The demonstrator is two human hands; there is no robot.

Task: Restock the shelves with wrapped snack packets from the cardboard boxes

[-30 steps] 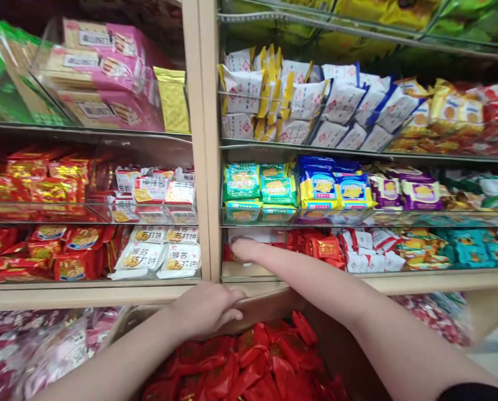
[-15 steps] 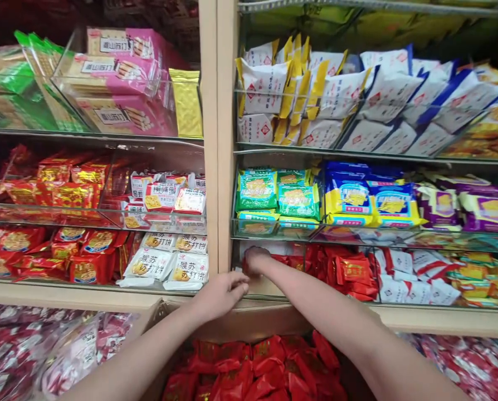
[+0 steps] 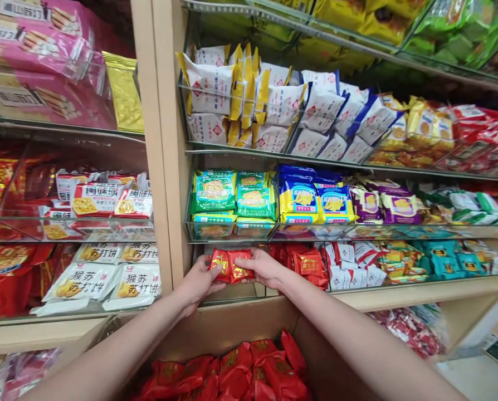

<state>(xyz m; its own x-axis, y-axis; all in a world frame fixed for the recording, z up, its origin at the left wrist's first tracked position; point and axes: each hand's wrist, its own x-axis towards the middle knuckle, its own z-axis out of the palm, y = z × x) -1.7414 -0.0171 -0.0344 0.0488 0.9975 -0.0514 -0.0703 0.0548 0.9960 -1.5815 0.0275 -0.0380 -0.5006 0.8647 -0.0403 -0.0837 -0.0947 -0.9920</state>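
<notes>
Two small red snack packets (image 3: 231,265) with gold print are held side by side at the mouth of the lowest shelf compartment. My left hand (image 3: 202,282) grips the left packet, thumb in front and fingers beneath. Around the right packet, my right hand (image 3: 263,268) is closed, also thumb on top. Below my forearms stands an open cardboard box (image 3: 249,318) with many more red packets (image 3: 236,365) inside. To the right of my right hand, similar red packets (image 3: 309,262) lie on the same shelf.
Glass-fronted shelves surround the spot. Green cracker packs (image 3: 232,195) and blue-yellow packs (image 3: 316,195) sit just above my hands. A wooden upright (image 3: 164,145) rises at left, with white cracker packs (image 3: 102,278) beyond it. White-and-red packets (image 3: 353,264) lie further right.
My right hand has come forward out of the compartment, and red packets now show between both hands. My left hand has closed on one. The view has shifted to the right.
</notes>
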